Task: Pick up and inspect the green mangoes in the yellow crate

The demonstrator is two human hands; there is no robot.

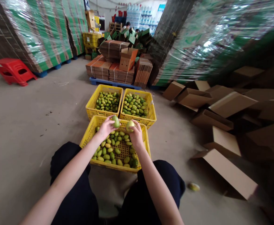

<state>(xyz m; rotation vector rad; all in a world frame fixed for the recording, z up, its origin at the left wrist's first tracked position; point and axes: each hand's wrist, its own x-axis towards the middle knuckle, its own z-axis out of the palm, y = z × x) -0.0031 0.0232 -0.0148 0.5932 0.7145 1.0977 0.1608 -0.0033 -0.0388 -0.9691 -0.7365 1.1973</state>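
My left hand [107,126] is closed on a green fruit [115,122], held up over the far side of the nearest yellow crate [118,169]. Beside it, my right hand [137,133] grips a paler yellow-green fruit [130,126]. The two fruits are a little apart. Below my hands, several green and yellowish fruits [110,150] lie in the near crate, with its slotted floor showing between them. Two more yellow crates, one at the back left [92,103] and one at the back right [152,107], stand against its far side, full of similar fruits.
A loose fruit [194,187] lies on the floor near my right knee. Open cardboard boxes [230,168] are heaped at the right. A red stool [15,70] is at the left. Behind the crates, flattened cartons [121,72] sit on a blue pallet [114,83]. A person [127,25] is far back.
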